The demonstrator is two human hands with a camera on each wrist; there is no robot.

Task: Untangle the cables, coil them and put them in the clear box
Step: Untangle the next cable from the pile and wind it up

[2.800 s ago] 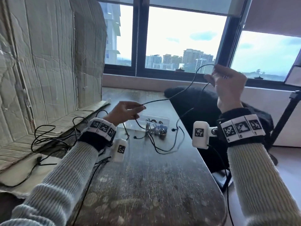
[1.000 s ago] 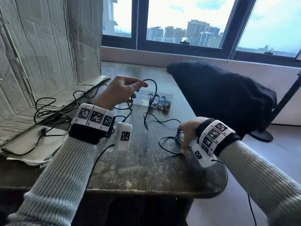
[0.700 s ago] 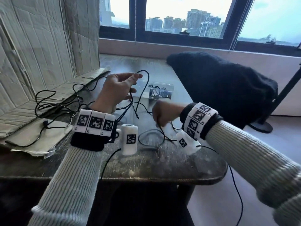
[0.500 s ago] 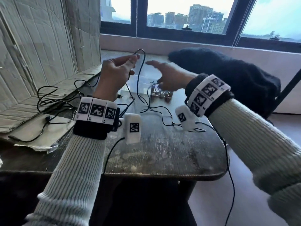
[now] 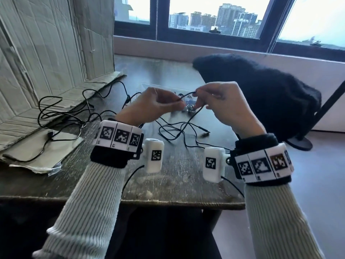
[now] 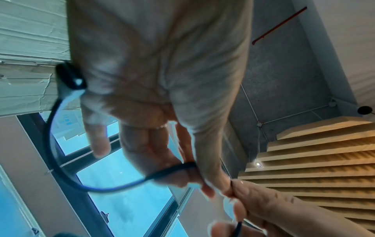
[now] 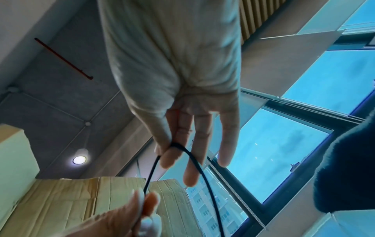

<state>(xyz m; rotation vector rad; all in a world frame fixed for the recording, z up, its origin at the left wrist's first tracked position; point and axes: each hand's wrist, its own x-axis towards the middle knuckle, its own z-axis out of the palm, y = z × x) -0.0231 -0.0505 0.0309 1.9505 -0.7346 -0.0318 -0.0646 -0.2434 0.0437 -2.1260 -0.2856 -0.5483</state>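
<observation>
Both hands are raised over the dark wooden table (image 5: 168,184), close together. My left hand (image 5: 168,103) and right hand (image 5: 203,96) each pinch the same thin black cable (image 5: 186,94), a short stretch spanning between them. In the left wrist view the cable (image 6: 61,160) loops from the thumb and fingers, with a small dark plug (image 6: 69,77) by the palm. In the right wrist view thumb and forefinger pinch the cable (image 7: 202,168). Its slack (image 5: 177,131) trails in loops on the table. The clear box (image 5: 145,85) stands behind the hands, mostly hidden.
A second tangle of black cable (image 5: 61,113) lies at the left on flattened cardboard (image 5: 46,43), which also stands upright behind it. A black fuzzy garment (image 5: 261,90) hangs at the table's right edge. A stand base (image 5: 298,144) sits on the floor.
My right hand left the cable loops on the table, rose open toward the left hand, and now pinches the cable beside it. The left hand kept its hold throughout and has lowered slightly.
</observation>
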